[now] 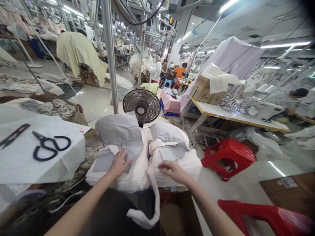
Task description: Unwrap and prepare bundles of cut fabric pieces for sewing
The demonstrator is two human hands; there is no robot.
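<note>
Two stacks of white cut fabric lie side by side in front of me, the left stack [140, 173] and the right stack [189, 167]. Grey sheets [120, 131] cover part of them. My left hand [119, 164] rests on the left stack's grey sheet, fingers apart. Over the right stack, my right hand [173, 170] has its fingers curled in; whether anything is pinched there is hidden. Close to its fingertips, a white fabric strip [155, 196] runs down between the stacks and dangles over the front edge, its end curling left.
On the white-covered table [69, 164] at left lie black scissors [46, 147] and thread snips [14, 135]. A black fan [141, 106] stands behind the stacks. Red stools [231, 155] and a sewing table [221, 111] are at right. An open cardboard box [193, 209] sits below.
</note>
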